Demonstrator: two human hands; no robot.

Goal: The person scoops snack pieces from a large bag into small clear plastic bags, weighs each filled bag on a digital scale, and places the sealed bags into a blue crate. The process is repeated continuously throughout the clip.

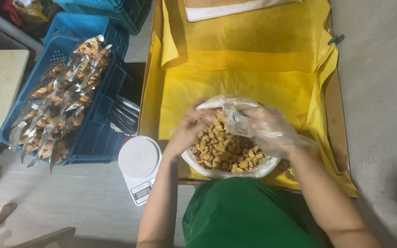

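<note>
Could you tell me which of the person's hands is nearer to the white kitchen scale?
The left hand, at the snack bag's left rim, just right of the kitchen scale. The gloved right hand is across the bag, farther off.

A big clear bag of golden snacks [226,151] sits under both hands. Left of the left hand [190,128] lie small sealed clear packets [60,101] in a blue crate [98,138]. The scale's small grey screen [142,193] is nearer, lower left.

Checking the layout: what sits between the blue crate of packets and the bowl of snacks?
A white kitchen scale on the floor, seen in the head view.
</note>
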